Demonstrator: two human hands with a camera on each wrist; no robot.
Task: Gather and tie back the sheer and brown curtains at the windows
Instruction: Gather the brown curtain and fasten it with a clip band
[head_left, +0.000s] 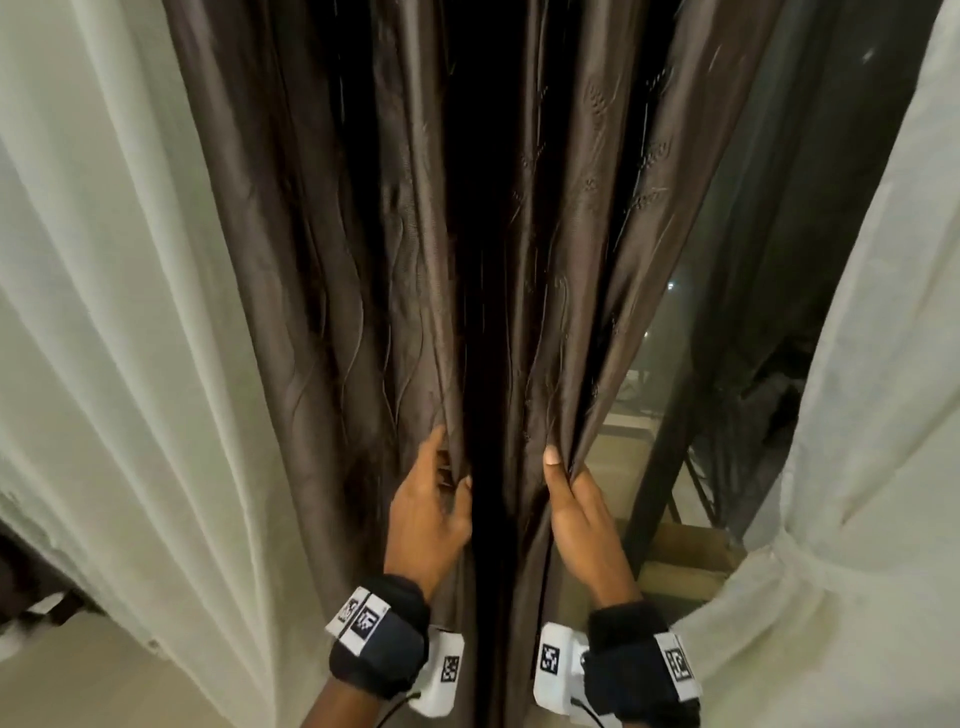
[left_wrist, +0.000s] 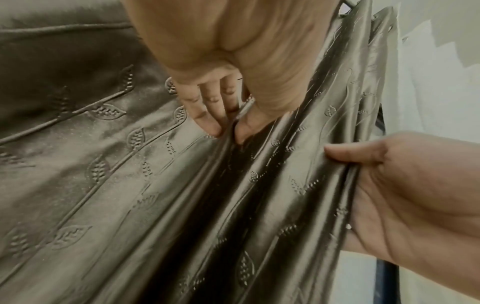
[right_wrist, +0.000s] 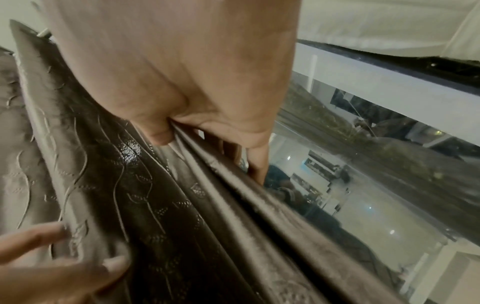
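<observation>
A brown curtain (head_left: 363, 260) with an embossed leaf pattern hangs in deep folds straight ahead. My left hand (head_left: 439, 488) pinches a fold (left_wrist: 228, 131) of it between thumb and fingers. My right hand (head_left: 566, 478) grips the curtain's right edge (right_wrist: 207, 156), thumb in front and fingers behind the cloth. Both hands are at the same height, a dark fold between them. A sheer white curtain (head_left: 130, 364) hangs on the left. Another sheer curtain (head_left: 872, 415) on the right is gathered in at about wrist height.
Right of the brown curtain the window glass (head_left: 670, 322) shows a dim outdoor scene. A dark window frame bar (head_left: 660, 467) runs down beside my right hand. A pale sill (head_left: 685, 566) lies below it.
</observation>
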